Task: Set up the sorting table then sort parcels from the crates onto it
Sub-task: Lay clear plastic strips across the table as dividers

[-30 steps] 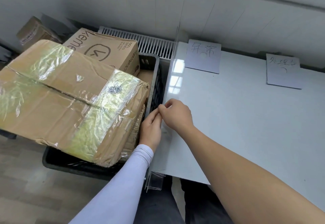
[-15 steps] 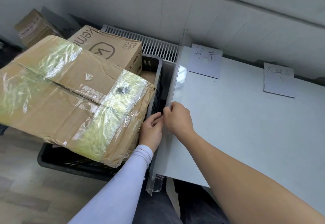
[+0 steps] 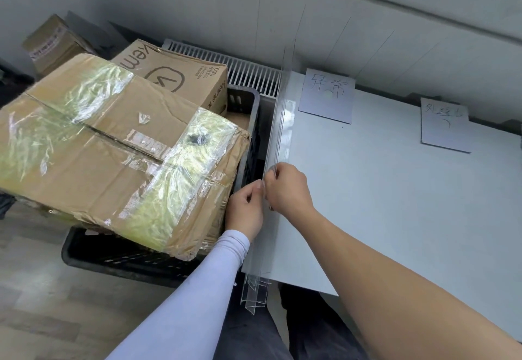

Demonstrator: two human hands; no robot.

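Two hands meet at the left edge of the white table [image 3: 395, 204], in the middle of the frame. We see the left hand [image 3: 245, 210], in a pale long sleeve, and the bare-armed right hand [image 3: 288, 189] both pinching the clear plastic sheets [image 3: 278, 133] that stand on edge along that table edge; each grip is curled with fingertips pressed onto the plastic. The sheets run from the upper centre of the frame down past the table's near corner, where their lower ends [image 3: 254, 294] hang free. How many sheets there are we cannot tell, perhaps several, since they are see-through and overlap.

At the left of the frame a black crate [image 3: 118, 258] sits on the floor just beside the table, holding a large taped cardboard parcel [image 3: 113, 148] that lies tilted over its rim, and behind it a printed cardboard box [image 3: 180, 77]. Another small box [image 3: 53, 43] is at the upper left. Two paper labels [image 3: 327, 95] [image 3: 443, 125] with handwriting lie flat on the far part of the table.
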